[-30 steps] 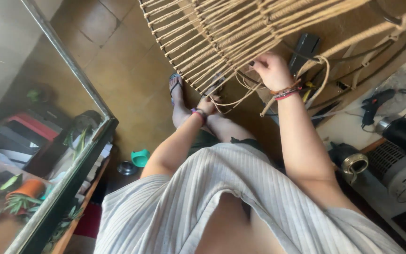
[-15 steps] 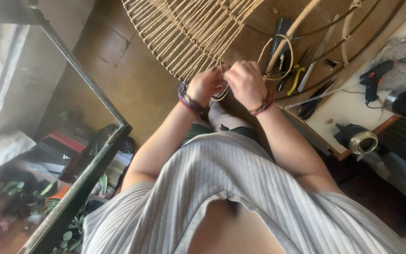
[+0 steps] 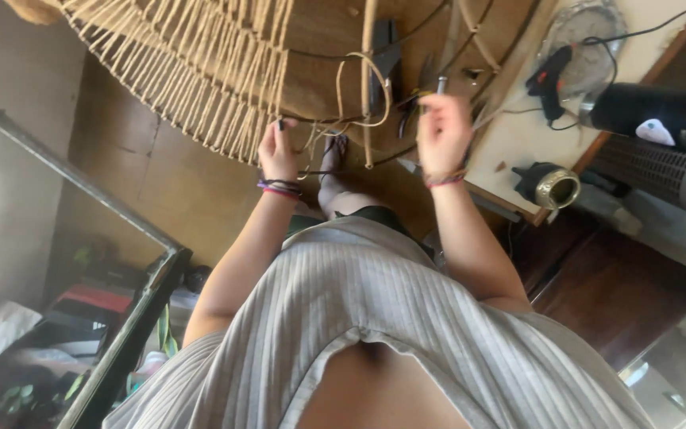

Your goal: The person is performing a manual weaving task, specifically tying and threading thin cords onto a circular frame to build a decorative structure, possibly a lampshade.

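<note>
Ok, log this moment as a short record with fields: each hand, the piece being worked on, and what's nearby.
left hand: raised at the lower edge of the woven cane frame, fingers pinching at a strand
right hand: held up apart from the frame, fingers curled, grip unclear
loose cane loop: hangs between the hands
nearby: glue gun on a pale board; glass-topped metal table on the left

Woven tan rattan frame point(image 3: 192, 71): top cut off by picture edge. Right hand point(image 3: 442, 131): motion-blurred, grip contents indistinct. Black cylindrical fan point(image 3: 660, 111): right end cut off.
</note>
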